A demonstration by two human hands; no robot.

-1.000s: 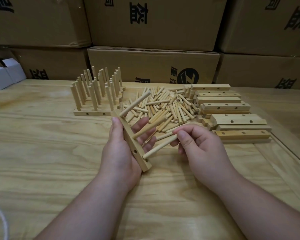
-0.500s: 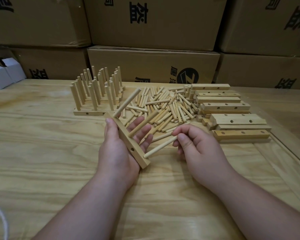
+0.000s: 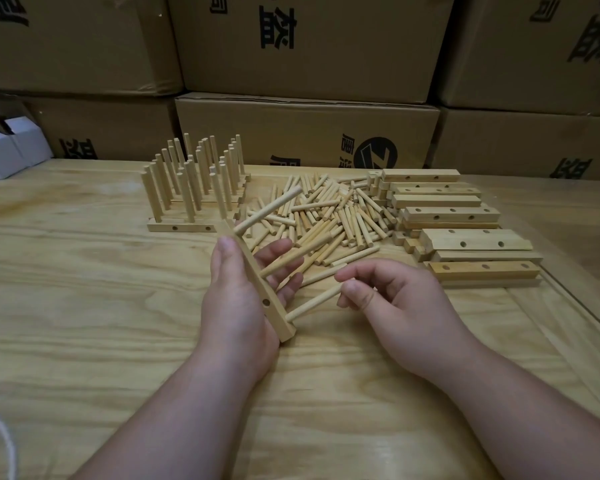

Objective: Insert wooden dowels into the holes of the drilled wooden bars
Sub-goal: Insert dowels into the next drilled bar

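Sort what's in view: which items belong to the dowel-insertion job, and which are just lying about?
In the job:
- bar held in left hand, three dowels in it
- nearest dowel, pinched by right hand
- loose dowel pile
- drilled bars stack
- finished bars

Lying about:
- cardboard boxes
- white boxes
- white cord

A pale wooden table (image 3: 84,306) is filling the frame, bearing finished dowelled bars (image 3: 194,188) at upper centre-left, a loose dowel pile (image 3: 326,216) at centre, drilled bars (image 3: 458,230) stacked right, white boxes (image 3: 7,150) far left.
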